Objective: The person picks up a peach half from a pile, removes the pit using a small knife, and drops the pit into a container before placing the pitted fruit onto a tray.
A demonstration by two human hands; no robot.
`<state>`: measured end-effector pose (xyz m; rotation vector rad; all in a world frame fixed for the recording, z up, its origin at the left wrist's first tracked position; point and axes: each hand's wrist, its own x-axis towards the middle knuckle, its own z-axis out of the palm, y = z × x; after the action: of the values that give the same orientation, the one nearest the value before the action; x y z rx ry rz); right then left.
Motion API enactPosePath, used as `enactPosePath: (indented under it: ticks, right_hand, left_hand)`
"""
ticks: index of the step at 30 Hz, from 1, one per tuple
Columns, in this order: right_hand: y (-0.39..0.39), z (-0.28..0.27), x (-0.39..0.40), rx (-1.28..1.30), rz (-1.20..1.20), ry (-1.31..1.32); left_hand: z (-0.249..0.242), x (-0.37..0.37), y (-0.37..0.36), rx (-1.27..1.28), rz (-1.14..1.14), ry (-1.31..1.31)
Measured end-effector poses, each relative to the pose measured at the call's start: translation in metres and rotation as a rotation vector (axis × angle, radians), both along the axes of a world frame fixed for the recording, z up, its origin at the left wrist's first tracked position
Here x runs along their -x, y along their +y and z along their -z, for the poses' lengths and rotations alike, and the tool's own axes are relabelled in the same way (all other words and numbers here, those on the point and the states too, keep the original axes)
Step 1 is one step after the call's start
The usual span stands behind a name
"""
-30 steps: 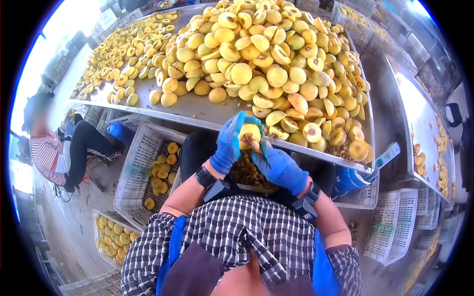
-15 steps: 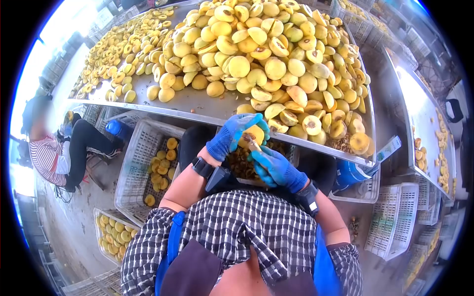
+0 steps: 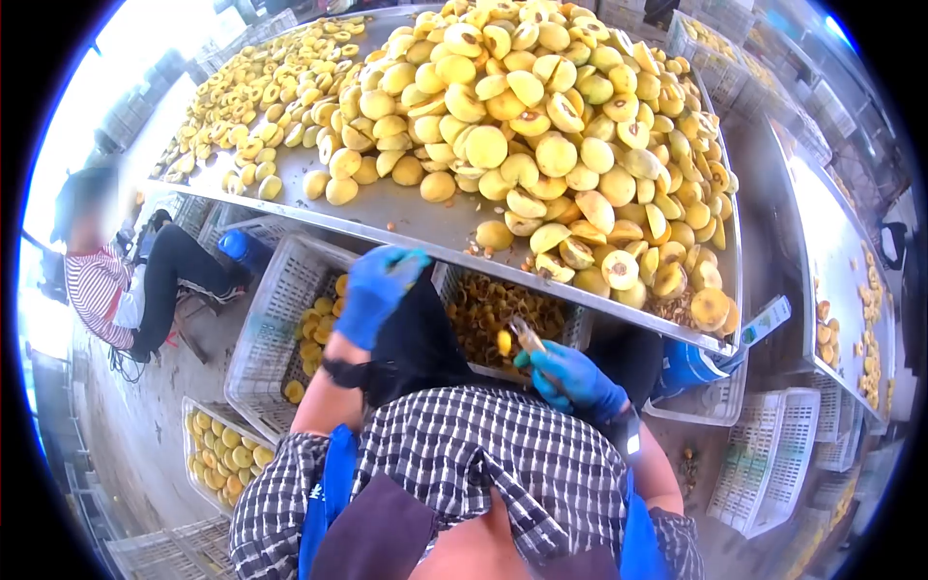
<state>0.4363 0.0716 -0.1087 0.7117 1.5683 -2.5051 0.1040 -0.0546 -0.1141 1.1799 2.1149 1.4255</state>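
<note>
My left hand (image 3: 379, 290), in a blue glove, is beside the table's front edge, above the side of the left crate. Its fingers stretch out to the right and no fruit shows in them. My right hand (image 3: 572, 375), also gloved, is closed around a short pitting tool (image 3: 528, 336) with a pale handle. A small orange-yellow piece of fruit (image 3: 505, 343) is at the tool's tip, over a crate of brown pits and scraps (image 3: 493, 304). Halved peaches (image 3: 556, 155) lie heaped on the metal table (image 3: 387, 208) in front of me.
A white crate (image 3: 266, 324) with peach halves stands left of my legs, and a smaller full crate (image 3: 227, 449) behind it. A seated person (image 3: 106, 280) works at the far left. A blue bucket (image 3: 681, 362) and an upright white crate (image 3: 764, 459) are on the right.
My left hand has moved left, away from my right hand, and the peach half it held is gone from it. My right hand has lowered slightly, still holding the tool.
</note>
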Motion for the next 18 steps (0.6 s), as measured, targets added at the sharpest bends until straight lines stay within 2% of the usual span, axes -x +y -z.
enactPosePath:
  ticks: [1,2,3,4,7,9,12,14,17,18]
  right_hand:
    - [0.003,0.032,-0.01,-0.356,-0.05,-0.073]
    - [0.005,0.049,-0.012,-0.712,-0.098,-0.146]
    - [0.003,0.017,-0.009,-0.717,-0.144,-0.331]
    - [0.004,0.015,-0.007,-0.722,-0.142,-0.332]
    - [0.002,0.016,0.001,-0.801,-0.121,-0.267]
    - [0.003,0.03,0.005,-0.937,-0.058,-0.137]
    - [0.005,0.038,0.009,-0.883,-0.051,-0.148]
    - [0.006,0.04,0.006,-0.875,-0.079,-0.198]
    - [0.004,0.031,0.002,-0.718,-0.101,-0.27]
    - [0.002,0.031,0.001,-0.709,-0.096,-0.262]
  left_hand:
    - [-0.026,0.011,-0.017,0.217,-0.116,0.386]
    - [-0.022,0.034,-0.031,0.189,-0.164,0.585]
    - [-0.011,0.059,-0.042,0.157,-0.207,0.783]
    - [-0.014,0.066,-0.044,0.124,-0.25,0.977]
    - [-0.031,0.043,0.007,0.022,-0.137,0.562]
    - [0.002,0.053,0.06,0.059,-0.02,0.673]
    - [0.043,0.075,0.137,0.194,-0.052,0.627]
    - [0.031,0.063,0.157,0.47,-0.107,0.595]
    - [0.026,0.057,0.172,0.644,-0.11,0.547]
    - [0.026,0.058,0.17,0.632,-0.081,0.549]
